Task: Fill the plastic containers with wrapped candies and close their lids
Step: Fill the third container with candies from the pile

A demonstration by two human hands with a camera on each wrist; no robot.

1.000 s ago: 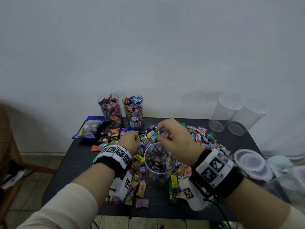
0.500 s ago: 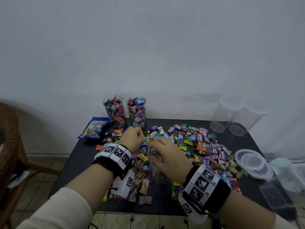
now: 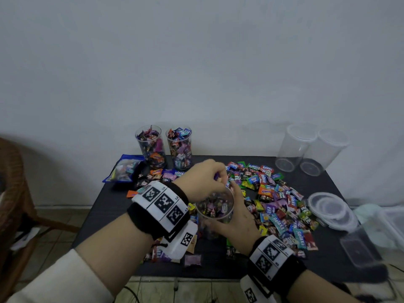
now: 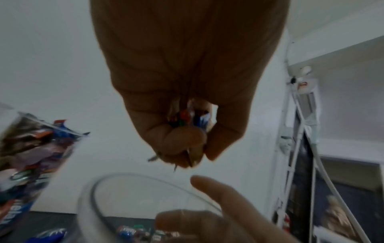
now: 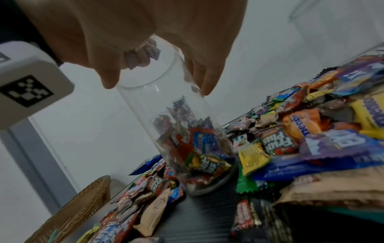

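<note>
A clear plastic container (image 3: 215, 207) stands on the black table (image 3: 109, 206), its lower part filled with wrapped candies (image 5: 199, 148). My right hand (image 3: 235, 217) grips its side from the right and front. My left hand (image 3: 220, 179) hovers just above the open mouth, fingers curled around a small bunch of wrapped candies (image 4: 187, 120). From the right wrist view a purple wrapper (image 5: 141, 55) shows in that fist over the rim. Loose candies (image 3: 273, 200) lie spread to the right.
Two filled lidless containers (image 3: 150, 147) (image 3: 179, 147) stand at the back, beside a blue bag (image 3: 124, 168). Two empty containers (image 3: 295, 147) (image 3: 325, 152) lean on the wall at back right. Stacked lids (image 3: 330, 207) and a clear box (image 3: 358, 248) sit right; a wicker chair (image 3: 11, 182) left.
My right hand came down from above the container and took hold of its side. My left hand lifted from the candy pile with candies and moved over the container's mouth.
</note>
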